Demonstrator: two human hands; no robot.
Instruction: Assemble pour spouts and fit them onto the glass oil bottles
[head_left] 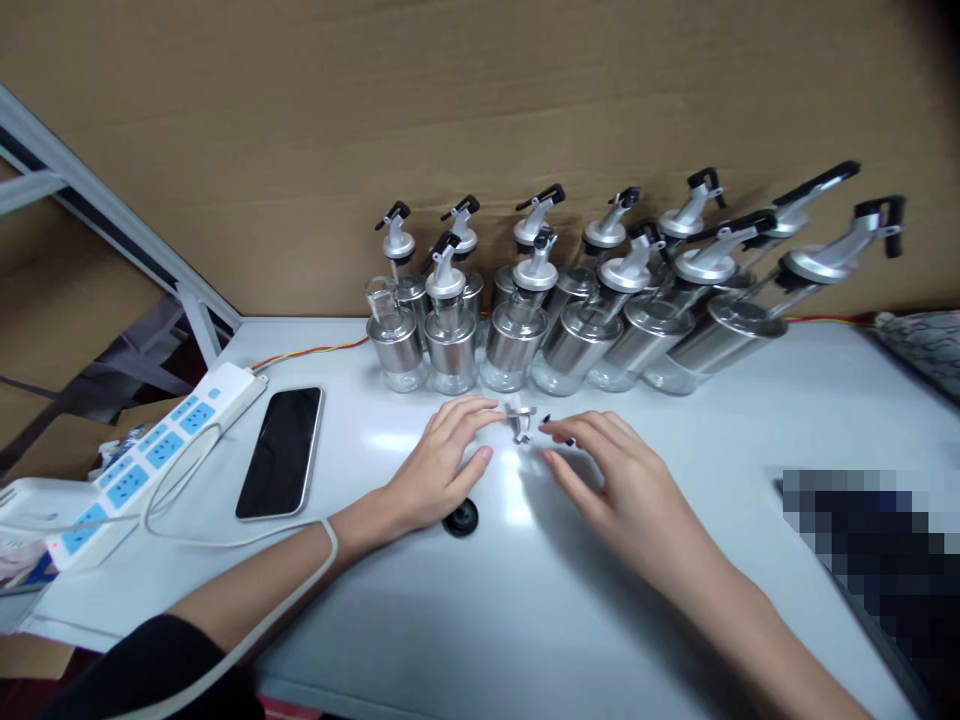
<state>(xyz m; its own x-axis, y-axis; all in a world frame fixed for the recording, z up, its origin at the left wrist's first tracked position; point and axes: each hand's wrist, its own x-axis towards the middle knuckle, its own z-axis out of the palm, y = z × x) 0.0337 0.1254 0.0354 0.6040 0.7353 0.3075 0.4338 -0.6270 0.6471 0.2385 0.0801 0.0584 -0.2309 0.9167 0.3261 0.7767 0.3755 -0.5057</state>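
You see eleven dispenser bottles (517, 335), one phone (281, 452), one power strip (157, 440), one small metal spout (520, 418) and two hands (442, 460) on the bench (675, 450).

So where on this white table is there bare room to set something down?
Bare patches: the table near the front edge between the two forearms, and the stretch right of the right hand, before the blurred block. A smaller gap lies between the phone and the left hand. Crowded: the back edge, packed with dispenser bottles, and the left side with the power strip.
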